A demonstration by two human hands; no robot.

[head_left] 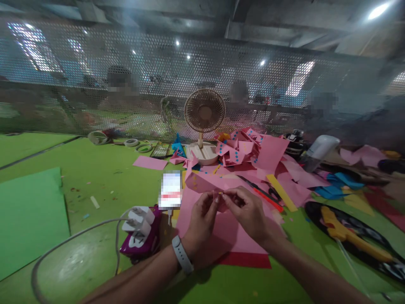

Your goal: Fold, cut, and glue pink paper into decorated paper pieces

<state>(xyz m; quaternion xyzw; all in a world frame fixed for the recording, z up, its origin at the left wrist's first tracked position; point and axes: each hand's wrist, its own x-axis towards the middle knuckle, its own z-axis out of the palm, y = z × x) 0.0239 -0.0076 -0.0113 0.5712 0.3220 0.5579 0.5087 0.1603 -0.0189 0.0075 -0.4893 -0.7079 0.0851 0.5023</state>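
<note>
Left hand: thumb and fingers [216,204] pinched together; left hand [201,215] appears to grip the near side of a tiny yellow piece [220,193].
Right hand: thumb and index closed too; right hand [248,213] seems to pinch the same piece from the right.
Yellow piece: directly between the fingertips, neither hand clearly nearer; long axis too small to tell.
Pink sheet [236,242]: under both hands, red strip [247,259] along its near edge.
Left edge: phone [171,190], purple box [142,242] near the left wrist.
Right edge: yellow strip [281,193] near; glue gun [354,236] farther out.
Far side: pink scraps [237,150], fan [205,110].
Room: tighter ahead, looser between right forearm and glue gun.
</note>
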